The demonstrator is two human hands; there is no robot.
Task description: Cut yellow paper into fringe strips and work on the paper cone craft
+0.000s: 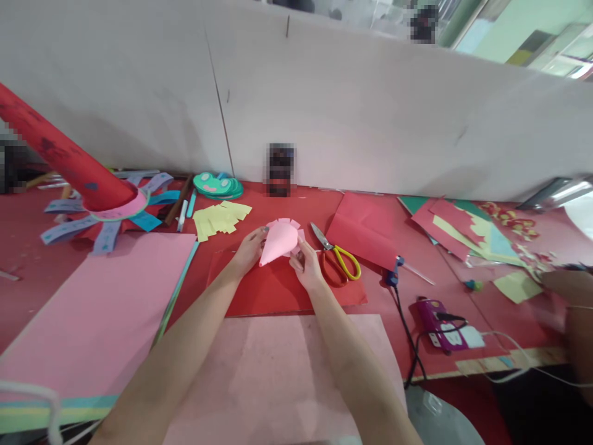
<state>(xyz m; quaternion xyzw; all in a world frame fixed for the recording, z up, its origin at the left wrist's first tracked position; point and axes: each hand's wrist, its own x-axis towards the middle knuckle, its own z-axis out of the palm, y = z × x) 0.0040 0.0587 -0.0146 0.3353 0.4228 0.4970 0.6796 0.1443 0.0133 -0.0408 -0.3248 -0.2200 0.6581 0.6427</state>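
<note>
Between my two hands is a pink paper cone (279, 242), its point toward me and to the left, with small cut tabs along its far, wide edge. My left hand (251, 250) grips its left side, and my right hand (306, 262) pinches the right edge near the tabs. Beneath lies a red sheet of card (269, 295). Just right of my right hand are scissors (340, 256) with one red and one yellow handle, blades pointing away. Yellow paper strips (217, 218) lie beyond my left hand.
At left are a red cone with paper legs (99, 179), pink sheets (115, 296) and green frog-face cutouts (217, 185). Right are red paper (364, 228), paper scraps (463, 228), a cable plug (393, 272) and a purple power box (442, 324). Another person's arm (574, 309) reaches in.
</note>
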